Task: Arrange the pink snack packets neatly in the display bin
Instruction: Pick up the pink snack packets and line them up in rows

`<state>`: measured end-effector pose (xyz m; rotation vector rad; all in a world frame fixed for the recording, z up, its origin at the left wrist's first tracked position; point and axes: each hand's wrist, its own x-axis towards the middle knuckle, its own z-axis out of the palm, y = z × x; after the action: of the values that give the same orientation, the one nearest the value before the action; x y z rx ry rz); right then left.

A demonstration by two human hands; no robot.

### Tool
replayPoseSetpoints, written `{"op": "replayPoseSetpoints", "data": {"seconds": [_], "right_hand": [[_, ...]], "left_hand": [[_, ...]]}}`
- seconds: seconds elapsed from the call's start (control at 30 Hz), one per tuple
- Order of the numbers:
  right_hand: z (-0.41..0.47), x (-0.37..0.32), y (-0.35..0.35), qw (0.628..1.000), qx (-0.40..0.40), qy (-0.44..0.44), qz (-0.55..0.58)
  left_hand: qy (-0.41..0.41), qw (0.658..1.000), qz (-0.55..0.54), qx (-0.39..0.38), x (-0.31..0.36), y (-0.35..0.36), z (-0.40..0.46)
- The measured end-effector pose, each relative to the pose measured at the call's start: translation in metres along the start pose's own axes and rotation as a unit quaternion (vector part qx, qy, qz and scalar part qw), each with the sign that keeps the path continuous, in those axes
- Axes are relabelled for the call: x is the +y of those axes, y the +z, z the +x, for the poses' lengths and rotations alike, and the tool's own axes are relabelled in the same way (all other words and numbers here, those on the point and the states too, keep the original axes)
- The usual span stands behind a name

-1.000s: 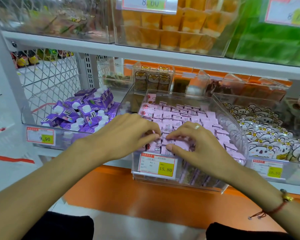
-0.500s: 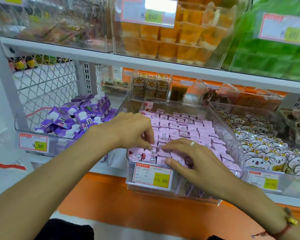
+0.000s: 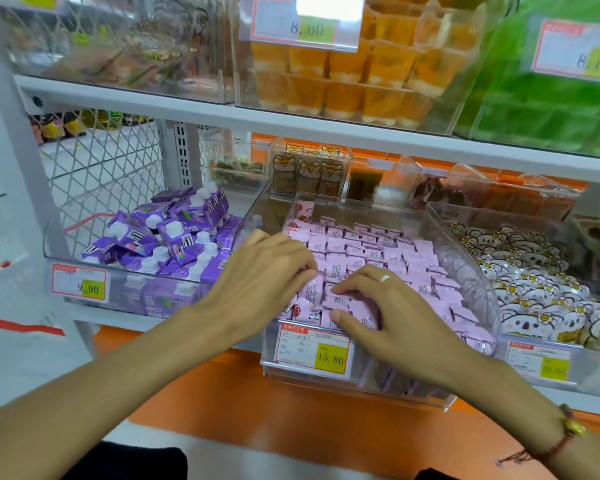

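Observation:
A clear plastic display bin (image 3: 473, 271) on the lower shelf holds several rows of pink snack packets (image 3: 368, 252). The back rows lie flat and even, while the front-left ones are tilted and jumbled. My left hand (image 3: 267, 271) reaches in at the front left, and its curled fingertips grip a tilted pink packet (image 3: 310, 292). My right hand (image 3: 392, 315), wearing a ring, lies over the front rows just right of it. Its fingers are spread and rest on the packets, and the thumb touches the front row. Both hands hide the packets beneath them.
A 15.80 price tag (image 3: 314, 348) hangs on the bin's front. Purple drink cartons (image 3: 167, 244) fill the bin to the left and white koala packets (image 3: 541, 289) the bin to the right. A shelf edge (image 3: 291, 126) runs above, and an orange ledge (image 3: 243, 396) lies below.
My left hand has shifted right and its fingers have closed on a packet at the front left. My right hand has slid slightly forward over the front rows.

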<state>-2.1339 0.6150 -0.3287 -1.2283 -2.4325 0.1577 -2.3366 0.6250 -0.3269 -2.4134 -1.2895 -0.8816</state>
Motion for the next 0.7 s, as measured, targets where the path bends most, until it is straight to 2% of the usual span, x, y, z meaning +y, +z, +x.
{"op": "replayPoseSetpoints", "data": {"seconds": [0.17,0.3,0.47,0.53,0.63,0.7], "right_hand": [[0.003,0.0,-0.002,1.0,-0.007,0.0,0.027],[0.005,0.001,-0.001,0.999,-0.01,0.012,0.042],[0.005,0.0,-0.003,0.998,-0.023,0.022,0.058],[0.005,-0.001,-0.004,0.996,-0.004,0.041,0.079],[0.005,-0.007,-0.009,0.971,0.092,0.098,0.198],[0.006,-0.011,-0.013,0.945,0.119,0.088,0.29]], "left_hand": [[-0.019,0.998,-0.05,0.017,-0.004,0.001,-0.006],[-0.093,0.982,-0.13,0.099,0.0,-0.007,0.0],[-0.158,0.93,-0.265,0.201,0.003,-0.032,0.011],[-0.182,0.905,-0.3,0.242,0.004,-0.042,0.013],[-0.235,0.868,-0.341,0.274,0.007,-0.049,0.014],[-0.285,0.83,-0.401,0.264,0.009,-0.045,0.014]]}}
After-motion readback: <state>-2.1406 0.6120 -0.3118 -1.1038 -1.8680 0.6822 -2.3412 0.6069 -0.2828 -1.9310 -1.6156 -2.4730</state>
